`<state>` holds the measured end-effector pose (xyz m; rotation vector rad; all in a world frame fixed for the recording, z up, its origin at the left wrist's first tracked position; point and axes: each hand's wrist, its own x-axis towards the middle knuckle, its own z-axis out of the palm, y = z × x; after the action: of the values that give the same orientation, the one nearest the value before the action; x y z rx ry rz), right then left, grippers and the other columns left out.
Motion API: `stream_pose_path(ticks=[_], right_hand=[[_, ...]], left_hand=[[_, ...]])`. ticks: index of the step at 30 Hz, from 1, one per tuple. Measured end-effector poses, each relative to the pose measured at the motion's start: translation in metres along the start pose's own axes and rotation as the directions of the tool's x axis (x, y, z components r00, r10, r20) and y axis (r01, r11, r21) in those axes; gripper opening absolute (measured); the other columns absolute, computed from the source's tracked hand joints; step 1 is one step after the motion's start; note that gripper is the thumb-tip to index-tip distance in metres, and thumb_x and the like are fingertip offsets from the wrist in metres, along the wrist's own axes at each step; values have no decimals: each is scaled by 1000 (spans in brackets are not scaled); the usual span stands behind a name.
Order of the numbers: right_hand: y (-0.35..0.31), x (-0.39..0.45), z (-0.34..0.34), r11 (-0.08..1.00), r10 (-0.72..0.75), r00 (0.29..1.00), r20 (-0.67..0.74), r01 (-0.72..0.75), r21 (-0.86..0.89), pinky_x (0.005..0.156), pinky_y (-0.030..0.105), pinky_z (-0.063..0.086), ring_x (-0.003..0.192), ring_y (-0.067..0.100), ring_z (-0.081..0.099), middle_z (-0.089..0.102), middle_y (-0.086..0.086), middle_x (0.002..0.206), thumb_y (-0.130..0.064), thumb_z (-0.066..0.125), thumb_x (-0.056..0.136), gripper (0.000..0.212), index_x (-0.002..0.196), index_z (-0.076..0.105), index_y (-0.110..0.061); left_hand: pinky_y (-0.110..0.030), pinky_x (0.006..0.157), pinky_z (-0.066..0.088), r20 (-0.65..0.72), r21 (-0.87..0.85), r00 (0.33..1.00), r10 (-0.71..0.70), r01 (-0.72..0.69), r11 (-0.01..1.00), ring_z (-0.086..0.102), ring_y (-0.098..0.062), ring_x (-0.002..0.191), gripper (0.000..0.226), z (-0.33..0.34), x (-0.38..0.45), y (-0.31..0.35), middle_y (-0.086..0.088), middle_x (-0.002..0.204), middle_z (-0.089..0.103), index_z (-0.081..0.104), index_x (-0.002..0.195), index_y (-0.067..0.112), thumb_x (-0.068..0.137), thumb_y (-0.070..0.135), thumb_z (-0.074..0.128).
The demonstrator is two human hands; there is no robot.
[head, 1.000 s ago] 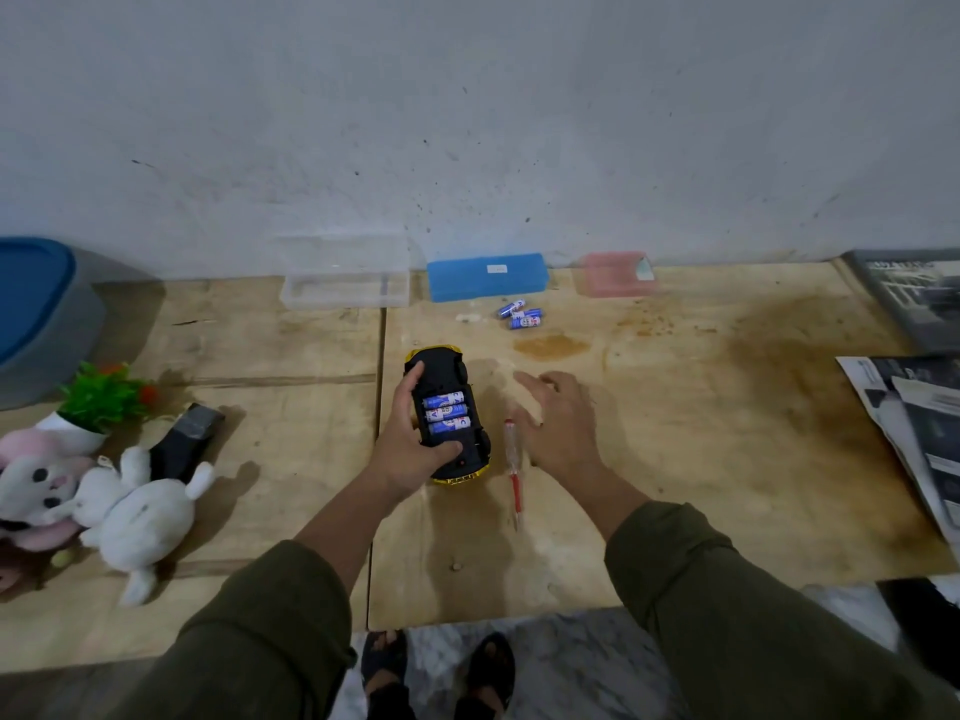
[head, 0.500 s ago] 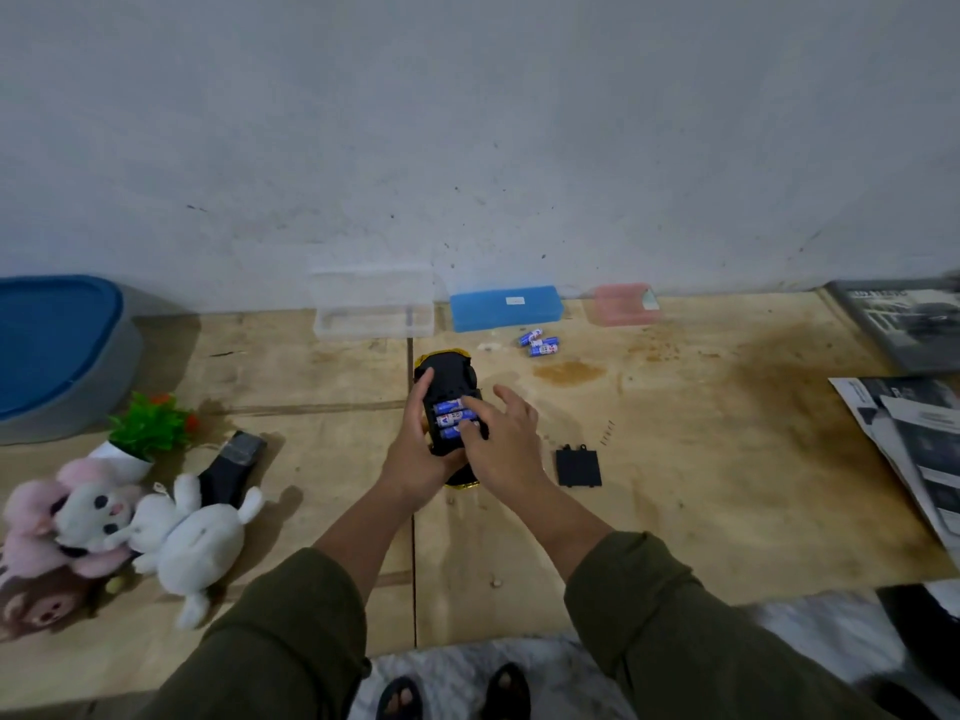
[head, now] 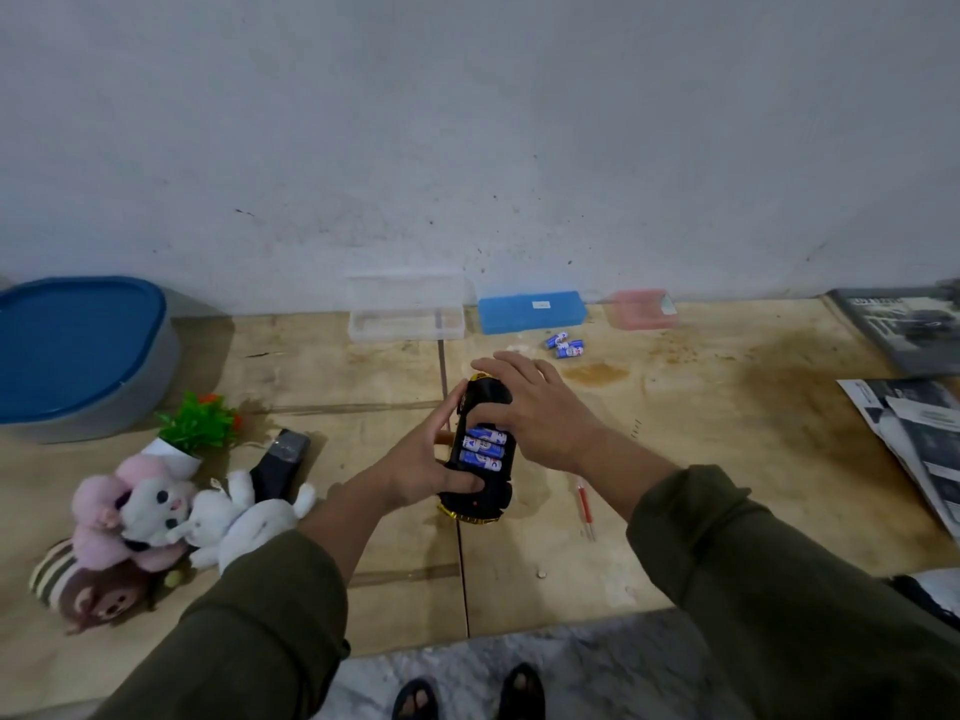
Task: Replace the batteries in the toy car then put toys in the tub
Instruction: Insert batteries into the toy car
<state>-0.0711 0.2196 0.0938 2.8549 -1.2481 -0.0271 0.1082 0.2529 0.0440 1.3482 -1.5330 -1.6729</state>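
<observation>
The black and yellow toy car (head: 480, 498) lies upside down on the wooden table, its battery bay open with three blue and white batteries (head: 483, 449) in it. My left hand (head: 421, 470) grips the car's left side, thumb on its near end. My right hand (head: 540, 407) covers the car's far half, fingers curled over it. Three loose batteries (head: 566, 346) lie behind the car. A red screwdriver (head: 585, 504) lies to its right. The grey tub (head: 163, 366) with a blue lid stands at the far left. No battery cover is visible.
A white rabbit plush (head: 249, 522), a pink plush (head: 140, 506) and a brown plush (head: 93, 595) lie at the left with a small fake plant (head: 200, 423) and a black object (head: 280, 459). Clear (head: 405, 317), blue (head: 530, 311) and pink boxes (head: 641, 309) line the wall. Magazines (head: 914, 439) lie right.
My right hand left the batteries and moved onto the car's far end. The black cover that lay right of the car is out of sight. The red screwdriver shows again.
</observation>
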Motion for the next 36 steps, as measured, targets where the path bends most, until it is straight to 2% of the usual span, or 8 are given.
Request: stream_pose_path(ticks=[11,14,19,24,29,31,34,36], right_hand=[[-15,19,-3,999,-36,998,45,36,0,111,52,19,142,31,15,24,7,153,-22,64,82,37,116,55,-31],[-19,13,6,969,177,981,-83,-159,191,108,51,25,139,32,21,31,8,149,-21,63,84,32,115,61,-28],[-40,16,7,528,626,760,174,-578,623,115,47,20,143,25,7,19,6,156,-13,38,98,36,124,60,-26],[-56,36,-8,26,659,599,455,-623,782,114,43,28,141,28,21,19,7,156,-10,34,97,40,129,56,-22],[-48,33,-22,-393,533,570,626,-488,779,73,26,50,81,20,61,68,8,97,-13,49,92,24,106,68,-9],[-48,33,-15,-267,611,591,526,-471,841,84,33,50,100,24,61,65,10,114,-11,49,91,23,97,71,-14],[-43,32,-4,286,798,592,115,-540,792,106,34,33,131,19,34,47,1,138,-8,49,91,21,99,64,-20],[-38,29,-1,355,788,612,68,-542,762,111,34,24,137,17,22,38,-1,146,-8,48,91,24,107,63,-19]], left_hand=[[-38,95,52,-31,-32,1000,0,-1,999,48,-10,119,114,-12,-8,-1,10,135,44,8,149,44,71,2,80],[-29,92,51,-136,-86,991,17,-28,996,49,-8,118,112,-15,-8,-1,8,137,43,5,149,44,74,3,78],[-18,83,50,-313,-83,948,57,-87,993,49,-8,119,114,-15,0,1,5,137,47,-4,146,48,77,1,74],[-33,92,50,-390,-90,918,73,-116,989,57,-16,115,116,-3,6,4,8,132,47,-6,144,52,78,-1,73],[-27,90,51,-303,-95,950,80,-114,989,59,-2,105,114,-3,7,8,6,126,50,-4,145,50,78,-6,70],[-30,92,52,-249,-118,965,87,-120,986,58,-4,111,115,-2,10,11,3,130,51,-2,145,51,77,-5,72],[-38,97,50,-254,-143,962,99,-138,980,49,-13,124,115,-4,13,17,4,139,47,-2,144,52,76,0,75],[-30,94,51,-269,-126,957,109,-147,981,49,-9,123,114,-7,14,18,7,138,47,-2,144,52,77,-1,73]])
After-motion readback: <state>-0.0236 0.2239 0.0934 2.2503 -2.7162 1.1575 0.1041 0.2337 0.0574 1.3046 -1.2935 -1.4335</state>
